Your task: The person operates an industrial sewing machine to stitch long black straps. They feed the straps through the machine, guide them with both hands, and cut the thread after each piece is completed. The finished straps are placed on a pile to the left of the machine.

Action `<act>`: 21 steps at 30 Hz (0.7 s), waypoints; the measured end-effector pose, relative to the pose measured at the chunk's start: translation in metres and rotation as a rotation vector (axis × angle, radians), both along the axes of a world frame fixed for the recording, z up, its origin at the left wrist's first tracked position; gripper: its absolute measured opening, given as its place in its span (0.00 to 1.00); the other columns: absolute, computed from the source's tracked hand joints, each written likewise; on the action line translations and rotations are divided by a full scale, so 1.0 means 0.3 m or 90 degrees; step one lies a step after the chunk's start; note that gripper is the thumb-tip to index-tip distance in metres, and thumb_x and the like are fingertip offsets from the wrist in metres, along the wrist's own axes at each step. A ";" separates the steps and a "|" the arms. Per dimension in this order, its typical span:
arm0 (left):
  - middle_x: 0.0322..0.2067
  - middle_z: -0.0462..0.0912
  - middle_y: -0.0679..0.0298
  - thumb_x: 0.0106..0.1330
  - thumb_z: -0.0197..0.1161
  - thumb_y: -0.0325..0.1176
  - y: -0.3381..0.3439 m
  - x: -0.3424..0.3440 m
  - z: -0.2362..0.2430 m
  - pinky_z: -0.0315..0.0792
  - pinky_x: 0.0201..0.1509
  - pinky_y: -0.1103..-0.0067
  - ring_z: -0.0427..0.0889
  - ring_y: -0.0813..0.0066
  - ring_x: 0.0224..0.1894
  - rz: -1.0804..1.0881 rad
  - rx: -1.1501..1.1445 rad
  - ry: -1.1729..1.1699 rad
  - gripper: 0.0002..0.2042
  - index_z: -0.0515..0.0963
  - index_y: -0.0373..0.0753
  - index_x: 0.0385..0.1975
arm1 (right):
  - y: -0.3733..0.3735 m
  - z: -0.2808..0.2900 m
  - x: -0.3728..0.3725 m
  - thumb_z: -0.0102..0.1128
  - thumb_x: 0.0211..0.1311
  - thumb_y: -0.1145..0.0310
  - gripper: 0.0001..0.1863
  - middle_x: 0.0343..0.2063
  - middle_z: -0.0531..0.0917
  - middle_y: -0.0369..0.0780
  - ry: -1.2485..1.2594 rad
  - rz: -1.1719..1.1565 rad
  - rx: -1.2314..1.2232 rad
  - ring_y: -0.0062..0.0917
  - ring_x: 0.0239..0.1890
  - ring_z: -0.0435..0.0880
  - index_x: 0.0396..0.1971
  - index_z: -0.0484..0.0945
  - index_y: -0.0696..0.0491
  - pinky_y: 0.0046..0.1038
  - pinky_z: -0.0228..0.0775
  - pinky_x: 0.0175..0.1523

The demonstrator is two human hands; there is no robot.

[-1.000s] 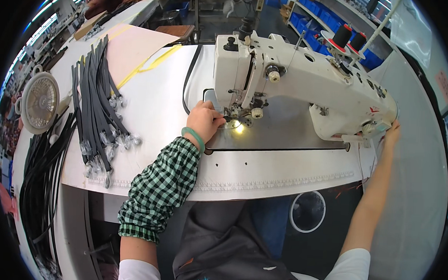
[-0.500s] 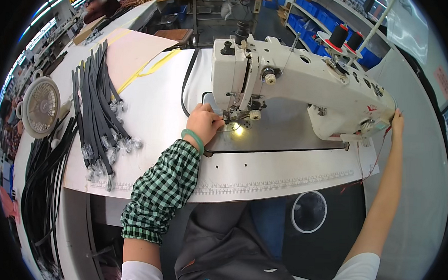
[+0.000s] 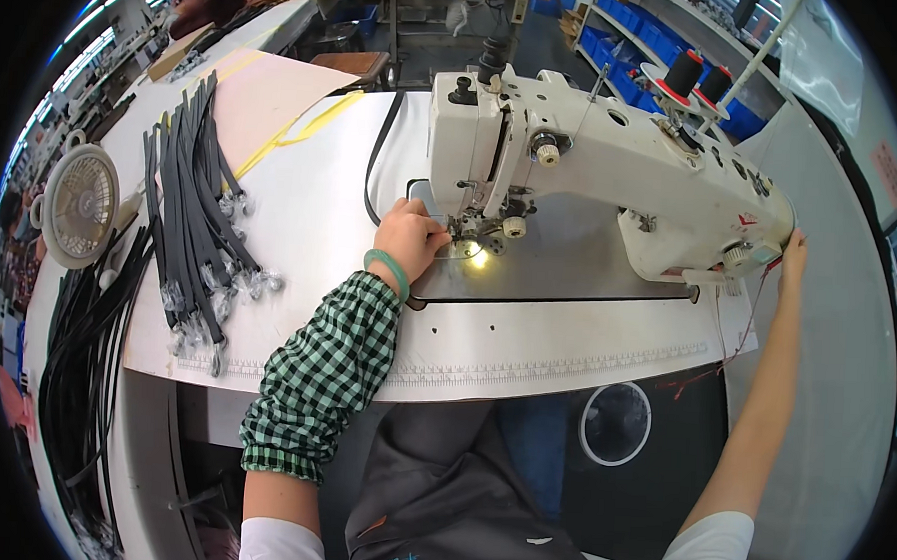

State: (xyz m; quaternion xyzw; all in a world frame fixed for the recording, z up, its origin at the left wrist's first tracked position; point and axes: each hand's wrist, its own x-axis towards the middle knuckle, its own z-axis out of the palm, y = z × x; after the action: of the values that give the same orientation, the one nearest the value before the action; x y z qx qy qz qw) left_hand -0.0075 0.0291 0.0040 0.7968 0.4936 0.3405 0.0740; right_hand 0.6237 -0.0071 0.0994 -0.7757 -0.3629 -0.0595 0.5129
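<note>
My left hand (image 3: 412,240), below a checked sleeve cover and green bangle, is closed at the presser foot (image 3: 463,231) of a white sewing machine (image 3: 594,151), beside a lit spot on the metal bed (image 3: 569,265). What its fingertips pinch is too small to make out. My right hand (image 3: 794,253) reaches the handwheel (image 3: 781,219) at the machine's right end, its fingers curled on the rim and partly hidden. Loose red threads (image 3: 736,348) hang below that end. A thin black strap (image 3: 373,167) lies left of the machine head.
Dark grey straps with clear-wrapped ends (image 3: 191,219) lie left on the white table (image 3: 335,365), near pink card (image 3: 266,102), a round white fan (image 3: 79,204) and hanging black cords (image 3: 79,364). Behind are thread spools (image 3: 688,72), shelves of blue bins (image 3: 618,57) and a stool (image 3: 348,63).
My right hand has shifted slightly on the handwheel, up and then a little down, and the red threads hang differently. My left hand stays at the presser foot.
</note>
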 end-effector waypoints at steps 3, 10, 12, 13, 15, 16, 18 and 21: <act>0.22 0.74 0.63 0.43 0.65 0.31 0.004 0.001 -0.003 0.69 0.37 0.76 0.70 0.66 0.31 0.003 0.009 -0.002 0.05 0.81 0.41 0.21 | -0.011 0.017 0.019 0.36 0.62 0.51 0.27 0.42 0.74 0.45 0.042 0.049 -0.071 0.29 0.46 0.70 0.45 0.67 0.62 0.27 0.59 0.51; 0.23 0.73 0.63 0.44 0.65 0.31 0.021 0.025 -0.005 0.69 0.37 0.75 0.70 0.66 0.32 -0.025 0.008 -0.006 0.05 0.81 0.41 0.21 | -0.055 -0.163 0.155 0.34 0.62 0.50 0.28 0.44 0.74 0.43 0.013 -0.023 0.017 0.31 0.48 0.70 0.47 0.66 0.61 0.29 0.59 0.50; 0.23 0.73 0.63 0.44 0.65 0.31 0.019 0.007 -0.008 0.69 0.37 0.75 0.70 0.66 0.32 -0.009 0.017 0.012 0.05 0.81 0.41 0.21 | -0.015 -0.117 0.114 0.36 0.61 0.52 0.27 0.43 0.74 0.47 -0.121 -0.049 -0.030 0.35 0.46 0.72 0.47 0.67 0.61 0.29 0.60 0.50; 0.23 0.73 0.63 0.44 0.65 0.31 0.015 -0.001 -0.011 0.69 0.37 0.75 0.70 0.66 0.32 -0.003 0.020 0.019 0.05 0.81 0.41 0.22 | 0.001 -0.073 0.083 0.37 0.61 0.52 0.27 0.43 0.74 0.49 -0.189 -0.063 -0.054 0.37 0.45 0.73 0.47 0.67 0.61 0.29 0.60 0.50; 0.23 0.73 0.63 0.44 0.65 0.31 0.008 -0.009 -0.004 0.69 0.37 0.75 0.70 0.66 0.32 0.012 0.012 0.026 0.05 0.81 0.41 0.22 | 0.037 0.018 0.005 0.37 0.61 0.52 0.26 0.43 0.74 0.49 -0.233 -0.050 -0.086 0.39 0.43 0.73 0.46 0.68 0.61 0.29 0.61 0.49; 0.23 0.73 0.63 0.44 0.65 0.31 0.010 -0.001 -0.001 0.69 0.37 0.75 0.70 0.66 0.32 0.011 0.010 0.022 0.05 0.81 0.41 0.21 | 0.034 0.054 0.003 0.37 0.61 0.53 0.26 0.43 0.74 0.50 -0.263 -0.052 -0.101 0.39 0.42 0.74 0.45 0.68 0.61 0.30 0.62 0.48; 0.23 0.73 0.63 0.44 0.65 0.31 0.012 0.014 0.005 0.69 0.37 0.75 0.70 0.66 0.32 0.005 0.006 0.012 0.05 0.81 0.41 0.21 | 0.019 0.092 0.013 0.37 0.61 0.52 0.26 0.39 0.76 0.49 -0.270 -0.024 -0.086 0.37 0.40 0.75 0.43 0.69 0.61 0.30 0.65 0.44; 0.24 0.73 0.63 0.43 0.65 0.31 0.006 -0.008 -0.003 0.69 0.37 0.75 0.70 0.66 0.32 0.018 0.011 0.017 0.05 0.81 0.41 0.21 | 0.022 0.059 -0.071 0.36 0.61 0.50 0.27 0.35 0.77 0.47 -0.025 0.033 -0.091 0.32 0.36 0.77 0.40 0.70 0.62 0.29 0.68 0.39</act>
State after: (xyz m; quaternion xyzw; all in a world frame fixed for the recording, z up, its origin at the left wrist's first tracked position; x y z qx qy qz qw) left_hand -0.0099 0.0310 0.0032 0.7949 0.5028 0.3350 0.0557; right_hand 0.6024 -0.0007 0.1171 -0.7993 -0.3959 -0.0353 0.4508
